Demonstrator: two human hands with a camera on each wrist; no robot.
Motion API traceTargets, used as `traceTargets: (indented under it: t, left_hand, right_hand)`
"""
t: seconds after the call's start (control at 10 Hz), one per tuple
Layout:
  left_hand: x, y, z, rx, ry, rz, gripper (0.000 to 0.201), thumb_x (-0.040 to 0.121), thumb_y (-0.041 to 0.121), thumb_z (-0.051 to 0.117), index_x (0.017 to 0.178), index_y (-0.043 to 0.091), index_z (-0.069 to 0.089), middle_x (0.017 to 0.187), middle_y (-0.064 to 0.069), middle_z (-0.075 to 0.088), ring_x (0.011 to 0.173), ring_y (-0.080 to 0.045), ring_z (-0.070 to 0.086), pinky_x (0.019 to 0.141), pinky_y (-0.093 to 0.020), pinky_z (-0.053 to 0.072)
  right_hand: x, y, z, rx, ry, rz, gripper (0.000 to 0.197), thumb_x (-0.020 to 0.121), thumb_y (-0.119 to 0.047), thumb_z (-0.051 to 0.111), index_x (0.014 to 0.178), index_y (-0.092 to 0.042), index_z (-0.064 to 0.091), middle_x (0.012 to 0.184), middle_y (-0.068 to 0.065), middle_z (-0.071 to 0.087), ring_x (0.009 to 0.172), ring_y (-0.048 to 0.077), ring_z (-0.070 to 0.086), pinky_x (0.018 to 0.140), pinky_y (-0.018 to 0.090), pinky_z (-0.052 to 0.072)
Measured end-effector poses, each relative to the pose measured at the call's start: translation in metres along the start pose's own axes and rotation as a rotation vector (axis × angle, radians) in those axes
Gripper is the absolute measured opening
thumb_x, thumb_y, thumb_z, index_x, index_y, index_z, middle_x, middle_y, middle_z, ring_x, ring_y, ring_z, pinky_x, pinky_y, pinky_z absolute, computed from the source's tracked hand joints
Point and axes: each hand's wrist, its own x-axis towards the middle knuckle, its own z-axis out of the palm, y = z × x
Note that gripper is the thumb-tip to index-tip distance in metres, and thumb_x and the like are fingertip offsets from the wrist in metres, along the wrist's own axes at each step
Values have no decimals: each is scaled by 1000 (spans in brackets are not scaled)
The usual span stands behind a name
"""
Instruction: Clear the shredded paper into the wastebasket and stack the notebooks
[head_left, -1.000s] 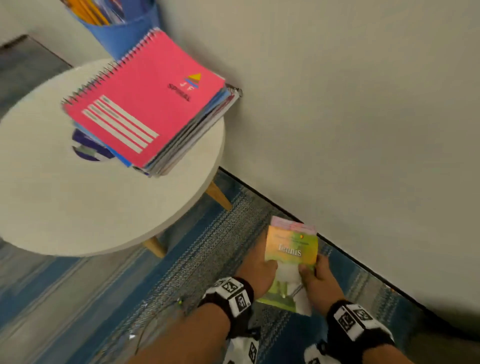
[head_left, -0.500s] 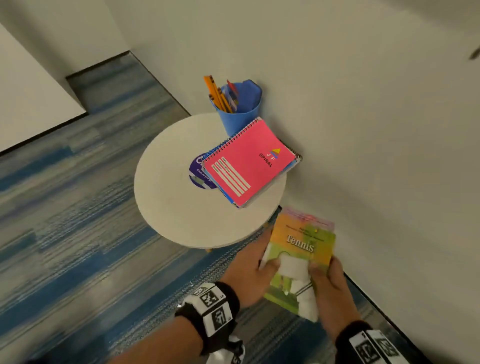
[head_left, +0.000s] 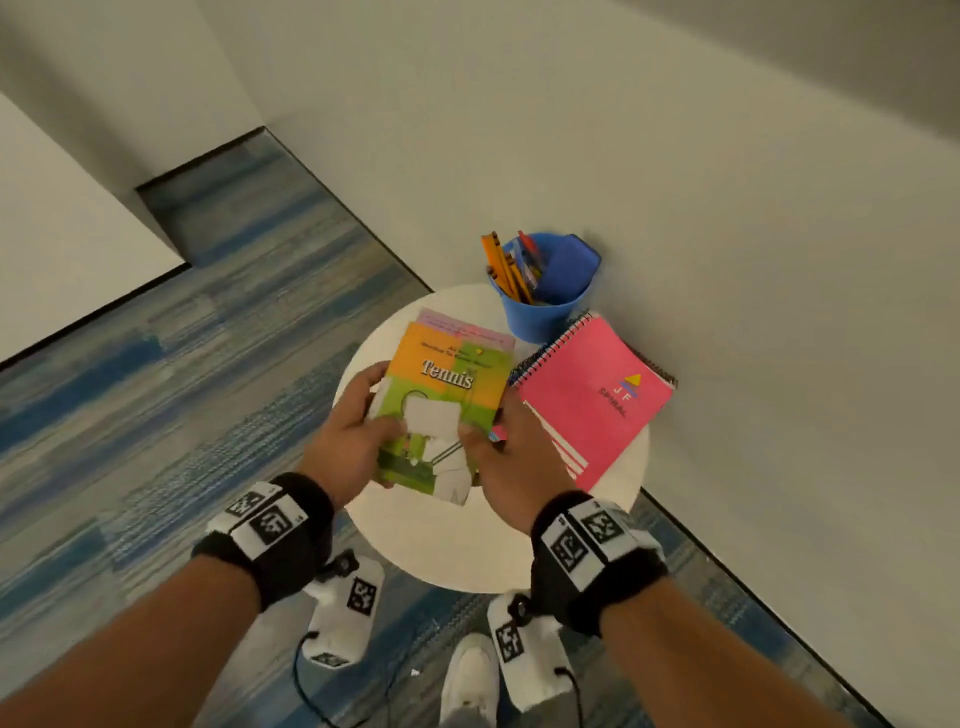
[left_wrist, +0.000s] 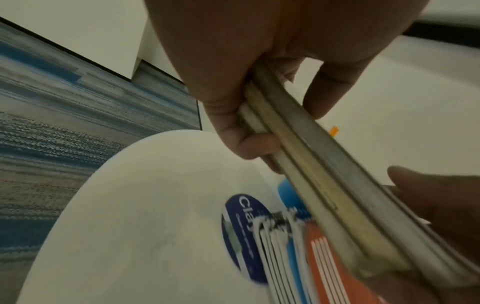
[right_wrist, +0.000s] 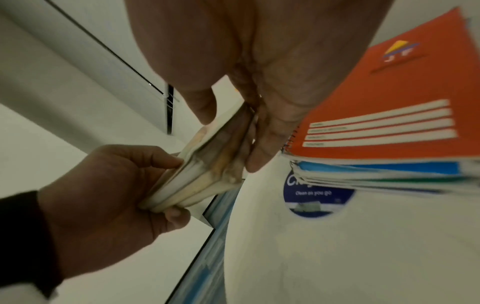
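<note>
Both hands hold a small bundle of thin notebooks, topped by a green and orange "Tennis" notebook (head_left: 441, 410), above the round white table (head_left: 441, 540). My left hand (head_left: 358, 431) grips the bundle's left edge (left_wrist: 306, 164), thumb on the cover. My right hand (head_left: 498, 447) grips its right edge (right_wrist: 207, 170). A stack of spiral notebooks with a pink cover (head_left: 592, 400) on top lies at the table's right side, beside the bundle. No shredded paper or wastebasket shows in any view.
A blue cup (head_left: 545, 291) with pencils and pens stands at the table's far edge against the wall. A round blue sticker (right_wrist: 317, 195) lies on the tabletop under the stack. Blue striped carpet (head_left: 156, 389) surrounds the table; my white shoe (head_left: 467, 680) is below.
The bundle with the Tennis notebook has risen from near the floor by the wall to above the tabletop, still held in both hands. The view has pulled back and up.
</note>
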Motion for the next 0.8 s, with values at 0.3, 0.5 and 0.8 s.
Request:
traceTargets:
  t: [0.3,0.5,0.8]
  left_hand:
    - [126,7,-31,285,-116,-56,60,86,0,47,131,40,44,101,-7,68,71,-30,62,44,-28,41]
    - [182,-7,-27,471,-297,-117,65,88,-1,46,128,50,44,112,-8,64,70,-26,56,46,-25,40]
    - [203,-21,-4,1128,-266,122,59,91,29,51,144,35,25,132,-10,49,116,-35,51,91,-46,46]
  right_hand:
    - [76,-18,-1,-471,-8,72,39,92,-22,53,129,-10,54,119,9,65,112,28,58,95,41,48]
    - [99,-21,2,-907,-117,-7,32,92,-34,50,119,-19,56,120,4,58,117,29,49,100,46,39]
    - [106,-17,6,-1074,-128,-12,30,89,-37,49,114,-22,56,123,3,53,119,30,43,109,55,23]
